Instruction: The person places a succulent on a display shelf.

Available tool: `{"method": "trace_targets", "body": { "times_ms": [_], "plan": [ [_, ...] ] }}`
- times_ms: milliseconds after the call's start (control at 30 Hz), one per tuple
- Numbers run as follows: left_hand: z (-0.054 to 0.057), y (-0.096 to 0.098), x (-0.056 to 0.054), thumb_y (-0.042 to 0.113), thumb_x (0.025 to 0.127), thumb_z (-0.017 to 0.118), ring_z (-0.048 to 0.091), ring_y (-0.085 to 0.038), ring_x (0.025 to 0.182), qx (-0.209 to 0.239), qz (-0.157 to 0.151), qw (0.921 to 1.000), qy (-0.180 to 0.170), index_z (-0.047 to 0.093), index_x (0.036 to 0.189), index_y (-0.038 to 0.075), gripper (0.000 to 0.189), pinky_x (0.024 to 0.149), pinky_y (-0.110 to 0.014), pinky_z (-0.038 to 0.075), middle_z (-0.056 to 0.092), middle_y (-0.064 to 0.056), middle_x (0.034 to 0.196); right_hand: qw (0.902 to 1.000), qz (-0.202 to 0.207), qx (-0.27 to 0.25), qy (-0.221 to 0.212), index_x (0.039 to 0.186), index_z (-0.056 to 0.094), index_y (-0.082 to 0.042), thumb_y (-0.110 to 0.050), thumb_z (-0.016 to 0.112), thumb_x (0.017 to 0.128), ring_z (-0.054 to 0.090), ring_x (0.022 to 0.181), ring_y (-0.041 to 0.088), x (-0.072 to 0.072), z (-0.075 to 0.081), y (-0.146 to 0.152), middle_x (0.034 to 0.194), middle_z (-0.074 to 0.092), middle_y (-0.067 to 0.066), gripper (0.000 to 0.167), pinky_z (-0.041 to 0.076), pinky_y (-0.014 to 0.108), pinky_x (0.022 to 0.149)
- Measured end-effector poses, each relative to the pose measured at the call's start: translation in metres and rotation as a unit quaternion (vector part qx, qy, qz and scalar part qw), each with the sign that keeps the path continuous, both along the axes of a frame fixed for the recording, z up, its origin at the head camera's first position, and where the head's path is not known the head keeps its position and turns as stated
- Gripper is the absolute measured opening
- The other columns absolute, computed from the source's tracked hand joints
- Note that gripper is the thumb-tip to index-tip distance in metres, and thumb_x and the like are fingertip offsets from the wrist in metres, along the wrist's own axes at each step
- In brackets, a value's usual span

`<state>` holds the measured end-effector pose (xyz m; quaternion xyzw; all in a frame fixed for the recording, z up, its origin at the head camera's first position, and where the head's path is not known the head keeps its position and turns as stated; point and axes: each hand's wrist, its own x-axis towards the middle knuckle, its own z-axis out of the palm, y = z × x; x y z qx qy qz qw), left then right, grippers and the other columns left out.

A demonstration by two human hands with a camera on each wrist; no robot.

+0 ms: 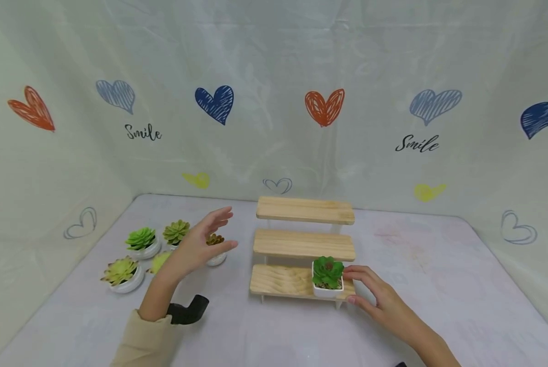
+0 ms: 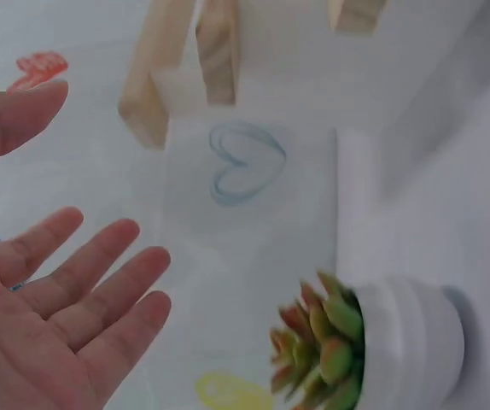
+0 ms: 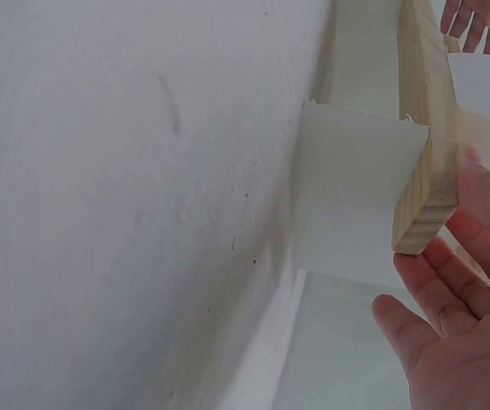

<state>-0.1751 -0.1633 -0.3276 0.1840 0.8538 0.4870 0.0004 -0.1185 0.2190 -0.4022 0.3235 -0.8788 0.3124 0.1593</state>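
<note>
Fingers of your right hand (image 1: 377, 298) were relaxed and slightly bent at the 3 o'clock side of the square white pot (image 1: 327, 292), by the right end of the lowest board (image 1: 278, 280); whether they pressed the pot could not be told. That pot, filled with a green rosette succulent (image 1: 327, 271), stood upright on the board, between 4 and 5 o'clock from the middle of the 3-tier wooden shelf (image 1: 304, 243).

Your left hand (image 1: 199, 247) hung at 9 o'clock from the shelf, fingers extended, thumb well apart from them. Just beside it stood a brown-tinged succulent (image 1: 215, 239) in a round white pot (image 1: 217, 259). Farther toward 9 o'clock, 4 succulents formed a cluster on the pale tabletop (image 1: 439, 285): olive-green (image 1: 176, 232) at 2, bright green (image 1: 141, 237) at 11, red-tipped yellow-green (image 1: 120, 270) at 8, and 1 partly hidden by your left arm at 4.
</note>
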Motion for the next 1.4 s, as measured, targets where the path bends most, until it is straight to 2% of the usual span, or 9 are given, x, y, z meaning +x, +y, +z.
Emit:
{"method": "trace_targets", "body": {
  "times_ms": [100,233,500,667,967,1167,1400],
  "plan": [
    [-0.001,-0.010,-0.002,0.025,0.085,0.068,0.029,-0.037,0.136,-0.012,0.014,0.9997,-0.018,0.028,0.146,0.012,0.074,0.109,-0.056,0.025,0.032,-0.016,0.148,1.0000,0.000,0.000,0.001,0.123,0.053,-0.020,-0.009,0.070,0.081,0.045,0.121,0.001,0.000,0.000,-0.001,0.125,0.052,-0.004,0.046,0.029,0.004,0.098],
    [-0.002,-0.019,-0.004,0.026,0.086,0.067,0.024,-0.043,0.136,-0.042,0.032,0.9979,-0.039,0.025,0.146,0.007,0.076,0.106,-0.060,0.027,0.027,-0.020,0.149,1.0000,-0.002,0.000,-0.002,0.122,0.054,-0.020,-0.010,0.070,0.081,0.045,0.121,0.001,0.000,0.001,-0.001,0.124,0.052,-0.004,0.045,0.029,0.003,0.098],
    [-0.007,-0.024,-0.011,0.021,0.087,0.065,0.022,-0.048,0.134,-0.090,0.073,0.9889,-0.093,0.023,0.146,0.004,0.075,0.101,-0.061,0.032,0.025,-0.025,0.148,0.9998,-0.017,0.000,-0.007,0.122,0.054,-0.022,-0.011,0.070,0.081,0.046,0.120,0.002,0.002,0.002,-0.001,0.124,0.053,-0.006,0.045,0.030,0.004,0.097],
    [-0.011,-0.026,-0.012,0.019,0.087,0.065,0.023,-0.050,0.132,-0.106,0.072,0.9854,-0.112,0.022,0.146,0.001,0.075,0.099,-0.061,0.033,0.025,-0.028,0.147,0.9997,-0.022,0.003,-0.005,0.122,0.054,-0.022,-0.012,0.070,0.081,0.048,0.119,0.004,0.001,0.000,0.000,0.124,0.053,-0.006,0.045,0.032,0.005,0.097],
    [-0.024,-0.028,-0.017,0.022,0.084,0.069,0.033,-0.051,0.127,-0.135,0.079,0.9812,-0.114,0.022,0.144,-0.002,0.079,0.096,-0.058,0.038,0.029,-0.032,0.143,0.9999,-0.014,0.003,-0.003,0.122,0.054,-0.022,-0.011,0.070,0.081,0.048,0.118,0.004,0.002,0.001,-0.001,0.123,0.053,-0.006,0.045,0.032,0.005,0.097],
    [-0.028,-0.030,-0.017,0.023,0.082,0.071,0.033,-0.051,0.126,-0.132,0.065,0.9814,-0.123,0.020,0.145,0.000,0.084,0.094,-0.057,0.039,0.030,-0.032,0.142,0.9999,-0.014,-0.004,-0.008,0.121,0.054,-0.021,-0.012,0.070,0.081,0.047,0.119,0.002,0.000,-0.001,-0.001,0.124,0.053,-0.006,0.044,0.031,0.003,0.096],
    [-0.031,-0.029,-0.019,0.017,0.080,0.073,0.036,-0.049,0.126,-0.153,0.063,0.9768,-0.136,0.018,0.147,0.003,0.088,0.096,-0.059,0.037,0.031,-0.032,0.141,0.9999,-0.013,-0.003,-0.005,0.121,0.054,-0.022,-0.012,0.070,0.081,0.048,0.118,0.002,0.000,-0.001,-0.001,0.123,0.053,-0.006,0.044,0.032,0.004,0.096]
  ]
}}
